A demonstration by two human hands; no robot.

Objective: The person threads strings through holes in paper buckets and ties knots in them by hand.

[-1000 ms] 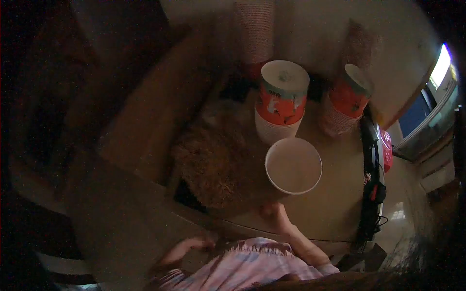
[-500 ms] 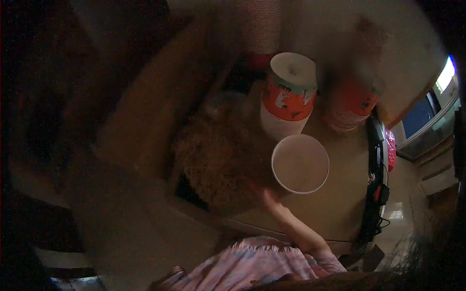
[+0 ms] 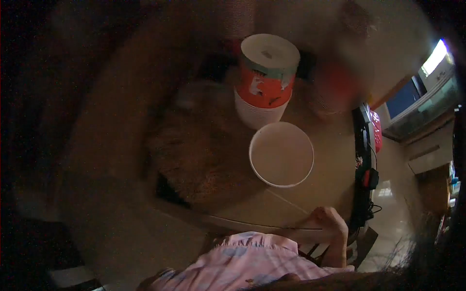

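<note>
My right hand (image 3: 331,219) is near the table's front edge, its fingers curled. From its fingers a thin pale strand (image 3: 289,201) appears to stretch up and left across the table; the dim light hides its exact kind. Beyond the hand sits an open white paper tub (image 3: 282,155), its mouth facing me. Behind that tub rises a stack of upside-down paper tubs (image 3: 269,87), white and green with an orange band. Left of it lies a brown, fibrous heap (image 3: 194,155), dark and blurred. My left hand does not show.
Another blurred red-and-white stack (image 3: 335,92) stands at the back right, and a further pale stack (image 3: 239,19) at the back. Along the right edge of the table (image 3: 335,165) are a black plug with cable (image 3: 371,179) and a red object (image 3: 375,131).
My right hand has drawn back from the fibrous heap, to the right and toward me, and its fingers are now curled. The camera has shifted, so the tubs appear further left and higher.
</note>
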